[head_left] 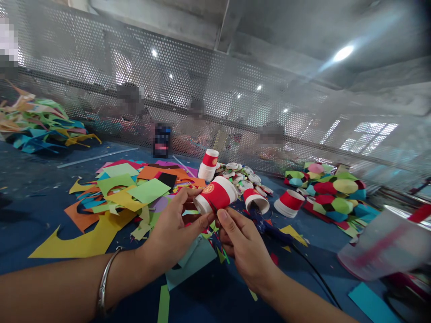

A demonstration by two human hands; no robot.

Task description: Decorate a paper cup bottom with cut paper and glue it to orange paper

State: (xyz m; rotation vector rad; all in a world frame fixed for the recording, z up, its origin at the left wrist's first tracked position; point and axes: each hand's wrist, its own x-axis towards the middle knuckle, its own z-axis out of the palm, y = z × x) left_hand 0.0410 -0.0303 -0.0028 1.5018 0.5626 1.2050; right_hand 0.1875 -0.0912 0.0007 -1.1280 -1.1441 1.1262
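Left hand (178,229) grips tilted red-and-white cup (220,194) | right hand (244,249) pinching at its near side, can't tell what | coloured paper (150,190) left!

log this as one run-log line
left hand: holds red-and-white cup | right hand: pinched beside cup, contents unclear | nearby: loose colored paper

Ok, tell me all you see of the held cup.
The cup looks like paper: white ends, a broad red band, a round gold emblem. It is tilted sideways above the blue table. The left hand grips it; the right hand is at its lower edge, contact unclear. Its inside is hidden.
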